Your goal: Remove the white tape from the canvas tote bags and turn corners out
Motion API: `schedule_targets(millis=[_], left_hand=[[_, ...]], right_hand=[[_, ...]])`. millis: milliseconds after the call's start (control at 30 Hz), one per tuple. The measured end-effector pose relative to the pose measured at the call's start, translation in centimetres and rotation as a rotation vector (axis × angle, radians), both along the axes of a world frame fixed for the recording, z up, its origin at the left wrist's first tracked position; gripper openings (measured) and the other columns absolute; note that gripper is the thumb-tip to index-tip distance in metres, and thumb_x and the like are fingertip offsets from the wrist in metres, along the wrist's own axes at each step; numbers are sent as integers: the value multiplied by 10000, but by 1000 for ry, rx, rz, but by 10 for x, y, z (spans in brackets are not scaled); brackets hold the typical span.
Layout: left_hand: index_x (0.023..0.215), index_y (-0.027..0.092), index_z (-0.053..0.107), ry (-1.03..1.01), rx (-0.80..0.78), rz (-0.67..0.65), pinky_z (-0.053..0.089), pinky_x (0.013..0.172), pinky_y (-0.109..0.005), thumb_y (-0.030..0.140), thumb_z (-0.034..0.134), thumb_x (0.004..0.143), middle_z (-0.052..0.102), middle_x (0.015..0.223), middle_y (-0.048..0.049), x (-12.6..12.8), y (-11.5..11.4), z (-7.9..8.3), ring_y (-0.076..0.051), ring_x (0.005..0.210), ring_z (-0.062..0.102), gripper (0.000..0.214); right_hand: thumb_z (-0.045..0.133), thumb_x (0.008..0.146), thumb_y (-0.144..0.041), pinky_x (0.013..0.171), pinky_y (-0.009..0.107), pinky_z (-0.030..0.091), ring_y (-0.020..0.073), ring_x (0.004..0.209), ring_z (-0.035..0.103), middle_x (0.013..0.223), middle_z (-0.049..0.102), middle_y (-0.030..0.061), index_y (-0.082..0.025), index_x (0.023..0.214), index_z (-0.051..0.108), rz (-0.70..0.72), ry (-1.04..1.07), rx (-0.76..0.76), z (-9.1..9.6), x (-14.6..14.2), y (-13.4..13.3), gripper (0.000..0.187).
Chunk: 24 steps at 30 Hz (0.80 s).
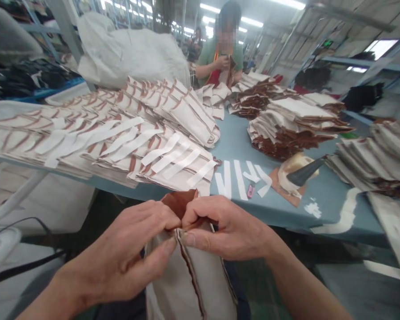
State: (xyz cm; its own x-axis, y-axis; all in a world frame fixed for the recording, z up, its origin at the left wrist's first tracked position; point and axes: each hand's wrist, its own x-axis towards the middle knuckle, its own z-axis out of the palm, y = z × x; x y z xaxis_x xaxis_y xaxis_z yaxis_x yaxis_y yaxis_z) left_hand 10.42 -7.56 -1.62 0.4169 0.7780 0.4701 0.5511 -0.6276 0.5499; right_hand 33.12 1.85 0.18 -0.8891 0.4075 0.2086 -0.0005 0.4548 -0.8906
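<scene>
An off-white sewn leather piece (206,275) with a brown inner face stands upright in front of me, a raised seam running down its middle. Both hands grip its top edge. My left hand (133,249) pinches the edge left of the seam between thumb and fingers. Close beside it, my right hand (223,226) pinches the edge on the right, its thumb by the seam's top. The brown inside (180,202) shows behind my fingertips. White strips (226,178) lie on the table just beyond, near a small pink tool (251,191).
Stacks of similar off-white pieces (173,102) cover the table's left, some with white strips across them. More stacks (286,120) stand right. A cream container (295,166) with a dark cone-shaped handle sits on a brown scrap. A person (223,58) handles a piece across the table (233,129).
</scene>
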Motion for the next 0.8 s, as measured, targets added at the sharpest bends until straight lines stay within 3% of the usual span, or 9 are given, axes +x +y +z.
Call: schedule_targets(millis=[133, 267, 400, 500, 633, 800], left_hand=[[991, 258, 593, -17, -67, -50, 497, 768, -190, 93, 490, 999, 704, 863, 58, 9, 3, 11, -111, 806, 684, 195], [963, 234, 588, 55, -27, -13, 455, 681, -234, 108, 443, 1034, 660, 813, 39, 13, 8, -2, -130, 731, 637, 204], [923, 220, 590, 72, 27, 23, 438, 675, -261, 97, 422, 1032, 644, 785, 27, 12, 8, -14, -139, 694, 607, 235], [877, 228, 602, -42, -107, 20, 433, 637, -212, 105, 449, 1009, 625, 731, 59, 14, 5, -13, -105, 644, 598, 236], [759, 222, 593, -200, -334, 17, 411, 544, -191, 180, 413, 1009, 599, 645, 68, 24, 3, -7, -93, 553, 562, 311], [709, 209, 606, -349, -443, 116, 379, 538, -231, 294, 465, 1024, 546, 630, 50, 30, 1, -22, -117, 550, 527, 356]], right_hand=[[692, 995, -307, 583, 200, 350, 77, 599, 410, 693, 518, -71, -180, 805, 589, -41, 9, -18, 3, 4, -3, 251], [692, 973, -284, 565, 205, 328, 84, 601, 393, 693, 491, -72, -187, 804, 570, -84, -39, -130, -3, 8, -6, 230], [735, 942, -324, 623, 220, 349, 94, 651, 416, 731, 515, -64, -184, 819, 580, -90, -33, -82, -15, 8, -6, 243], [812, 906, -383, 608, 225, 316, 87, 647, 402, 734, 509, -69, -181, 817, 584, -87, -26, -72, -24, 5, -5, 317], [794, 904, -597, 563, 234, 277, 87, 615, 350, 691, 439, -77, -196, 765, 530, -13, 51, -270, -32, 1, -3, 500], [780, 902, -640, 542, 236, 261, 83, 594, 319, 670, 396, -88, -207, 763, 501, 15, 62, -329, -39, 1, -2, 534]])
